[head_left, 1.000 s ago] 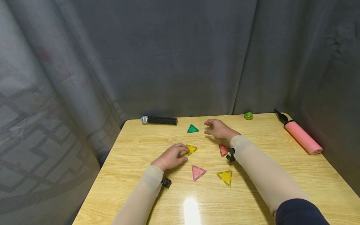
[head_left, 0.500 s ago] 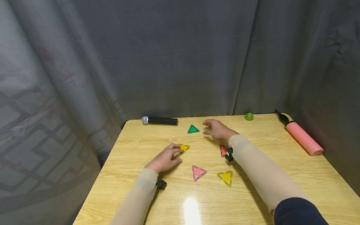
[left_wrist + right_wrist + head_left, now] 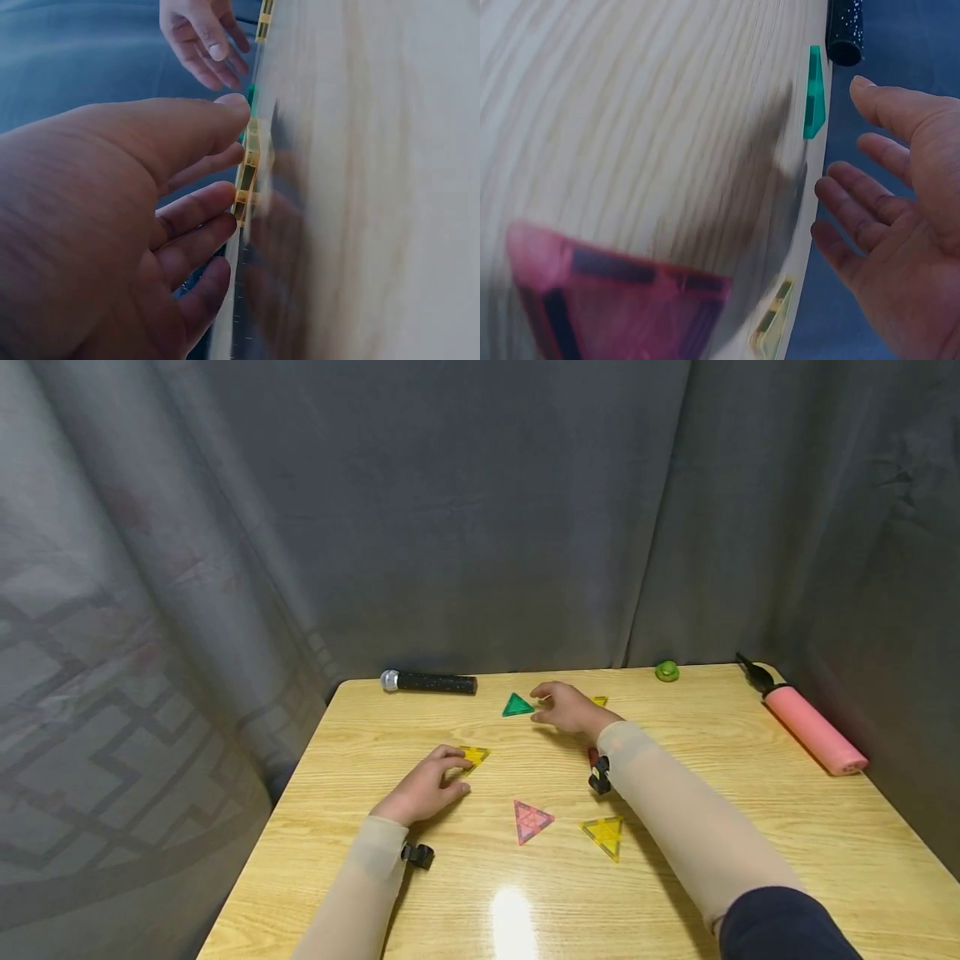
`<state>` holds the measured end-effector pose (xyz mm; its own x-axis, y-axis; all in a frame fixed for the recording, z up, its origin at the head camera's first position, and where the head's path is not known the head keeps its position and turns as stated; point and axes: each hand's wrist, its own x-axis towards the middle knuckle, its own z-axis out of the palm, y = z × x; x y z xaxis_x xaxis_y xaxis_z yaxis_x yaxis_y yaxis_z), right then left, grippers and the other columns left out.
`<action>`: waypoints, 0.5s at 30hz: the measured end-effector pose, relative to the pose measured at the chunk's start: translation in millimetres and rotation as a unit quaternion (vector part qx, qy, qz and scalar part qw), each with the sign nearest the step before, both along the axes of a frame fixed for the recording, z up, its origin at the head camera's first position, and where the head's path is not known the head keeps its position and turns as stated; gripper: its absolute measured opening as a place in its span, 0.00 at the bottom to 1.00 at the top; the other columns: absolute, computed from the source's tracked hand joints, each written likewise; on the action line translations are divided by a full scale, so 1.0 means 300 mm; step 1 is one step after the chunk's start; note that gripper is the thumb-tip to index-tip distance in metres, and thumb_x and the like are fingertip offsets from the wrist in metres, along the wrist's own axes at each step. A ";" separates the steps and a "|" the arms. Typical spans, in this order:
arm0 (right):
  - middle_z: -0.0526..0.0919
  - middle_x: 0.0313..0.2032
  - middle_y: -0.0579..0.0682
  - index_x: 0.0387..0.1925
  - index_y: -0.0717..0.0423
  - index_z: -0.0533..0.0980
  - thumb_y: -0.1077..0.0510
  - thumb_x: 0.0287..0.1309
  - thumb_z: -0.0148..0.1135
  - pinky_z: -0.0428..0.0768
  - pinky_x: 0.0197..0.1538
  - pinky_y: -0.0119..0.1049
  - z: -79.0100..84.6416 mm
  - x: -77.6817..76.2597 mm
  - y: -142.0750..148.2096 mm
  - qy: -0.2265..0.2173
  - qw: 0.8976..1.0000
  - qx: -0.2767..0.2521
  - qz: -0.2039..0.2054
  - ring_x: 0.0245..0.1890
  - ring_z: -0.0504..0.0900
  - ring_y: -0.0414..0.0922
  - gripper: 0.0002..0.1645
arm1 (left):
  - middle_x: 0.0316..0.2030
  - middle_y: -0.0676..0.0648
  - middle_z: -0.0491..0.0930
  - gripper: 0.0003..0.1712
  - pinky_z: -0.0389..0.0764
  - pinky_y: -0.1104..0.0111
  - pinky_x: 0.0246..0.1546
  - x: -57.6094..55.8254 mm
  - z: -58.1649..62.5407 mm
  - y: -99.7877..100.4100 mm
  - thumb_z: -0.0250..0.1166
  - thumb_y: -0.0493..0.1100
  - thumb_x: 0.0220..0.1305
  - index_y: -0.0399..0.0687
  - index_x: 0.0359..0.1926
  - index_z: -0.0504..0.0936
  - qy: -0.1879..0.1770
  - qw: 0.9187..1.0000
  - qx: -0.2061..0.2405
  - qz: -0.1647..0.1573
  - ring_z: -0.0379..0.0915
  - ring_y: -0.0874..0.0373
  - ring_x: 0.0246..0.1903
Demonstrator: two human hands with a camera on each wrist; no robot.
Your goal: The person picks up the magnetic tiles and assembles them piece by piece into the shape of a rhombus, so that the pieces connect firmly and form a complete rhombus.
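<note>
In the head view my left hand [image 3: 423, 785] rests its fingertips on a translucent yellow triangular magnetic tile [image 3: 476, 757] lying on the table, with the thumb apart from it. The left wrist view shows the same yellow tile [image 3: 247, 176] edge-on beside the fingers. Farther back, my right hand [image 3: 570, 707] is spread just right of a green triangular tile [image 3: 517, 705] and holds nothing. The right wrist view has a gap between the right hand [image 3: 907, 202] and the green tile [image 3: 814, 94]. Behind the right hand a second yellow tile [image 3: 599, 701] is partly hidden.
A pink triangular tile [image 3: 532, 822] and a yellow one [image 3: 605, 835] lie nearer the front. A red tile [image 3: 592, 757] is mostly covered by the right wrist. Along the back are a black microphone [image 3: 431, 682], a small green object [image 3: 667, 671] and a pink hand pump [image 3: 813, 729].
My left hand has slid to the left, and the yellow tile under its fingertips has moved along with it. The right hand has shifted slightly left, closer to the green tile.
</note>
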<state>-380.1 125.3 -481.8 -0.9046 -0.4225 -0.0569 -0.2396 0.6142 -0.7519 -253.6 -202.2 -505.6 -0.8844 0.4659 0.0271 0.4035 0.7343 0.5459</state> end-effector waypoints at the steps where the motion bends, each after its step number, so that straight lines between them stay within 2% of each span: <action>1: 0.71 0.70 0.60 0.73 0.61 0.69 0.57 0.71 0.68 0.75 0.68 0.54 -0.001 0.001 -0.005 0.000 1.000 0.000 0.002 0.69 0.72 0.59 0.34 | 0.69 0.48 0.69 0.24 0.71 0.50 0.69 -0.001 -0.005 -0.004 0.68 0.49 0.75 0.52 0.68 0.80 0.001 1.000 0.006 0.001 0.68 0.47 0.69; 8: 0.68 0.73 0.61 0.73 0.61 0.70 0.58 0.71 0.68 0.73 0.69 0.56 0.004 0.012 -0.030 0.002 1.000 -0.001 0.009 0.71 0.70 0.62 0.33 | 0.68 0.47 0.70 0.22 0.69 0.49 0.71 -0.002 -0.019 -0.021 0.68 0.45 0.74 0.50 0.66 0.82 -0.006 0.998 0.055 0.005 0.67 0.47 0.69; 15: 0.65 0.75 0.61 0.71 0.58 0.73 0.57 0.71 0.69 0.69 0.72 0.57 0.012 0.019 -0.053 0.004 1.000 0.016 0.010 0.74 0.65 0.61 0.31 | 0.68 0.47 0.70 0.22 0.68 0.50 0.71 -0.008 -0.027 -0.025 0.69 0.45 0.73 0.49 0.65 0.82 -0.013 0.997 0.072 0.011 0.66 0.48 0.69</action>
